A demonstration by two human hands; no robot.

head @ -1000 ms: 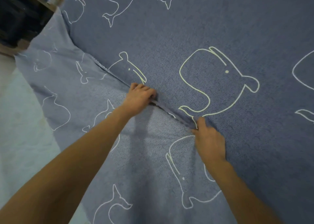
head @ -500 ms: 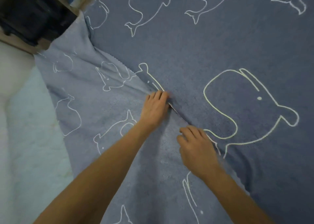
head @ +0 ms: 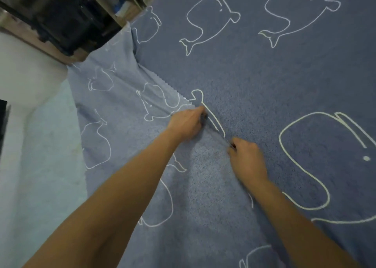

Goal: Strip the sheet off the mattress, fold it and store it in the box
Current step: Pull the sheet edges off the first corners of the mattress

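Observation:
A blue sheet (head: 264, 80) printed with white whale outlines covers most of the view. A paler, inside-out flap of the sheet (head: 126, 125) is folded over it from the left, and its wavy hem runs diagonally through the middle. My left hand (head: 186, 123) pinches that hem near the centre. A short way down the same edge, my right hand (head: 247, 161) is closed on the hem too. The pale bare mattress (head: 40, 166) shows at the left. No box is in view.
Dark shelving or furniture (head: 61, 17) stands beyond the mattress at the top left. A dark object (head: 2, 123) sits at the left border.
The view has shifted, so the hands and the folded edge sit more to the right. My right hand lifted, then closed again on the hem nearer my left hand.

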